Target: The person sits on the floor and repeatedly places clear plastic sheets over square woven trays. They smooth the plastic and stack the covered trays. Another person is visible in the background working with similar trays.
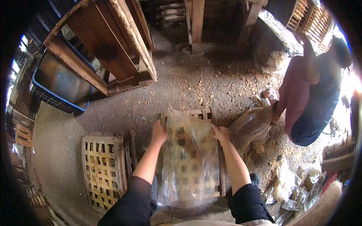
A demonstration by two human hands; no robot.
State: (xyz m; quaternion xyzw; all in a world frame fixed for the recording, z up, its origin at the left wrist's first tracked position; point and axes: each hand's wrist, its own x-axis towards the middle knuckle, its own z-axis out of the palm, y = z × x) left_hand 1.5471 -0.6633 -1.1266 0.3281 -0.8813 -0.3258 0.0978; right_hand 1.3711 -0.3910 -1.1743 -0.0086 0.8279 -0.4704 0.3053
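A clear plastic sheet [190,162], perhaps a bag, spreads between my hands. Below it shows a wooden lattice tray [205,113], its slats visible through the plastic. My left hand [160,132] is closed on the sheet's upper left edge. On the upper right edge, my right hand [221,134] pinches the plastic near the tray's side rail. The sheet's lower end hangs in folds toward my body and hides most of the tray.
Left of me lies a stack of lattice trays [102,165]. A blue-rimmed crate [60,86] and a wooden frame [109,45] stand far left. At right, a person [313,86] bends by crumpled plastic [250,124]. More plastic scraps [294,184] lie lower right; crumbs litter the floor.
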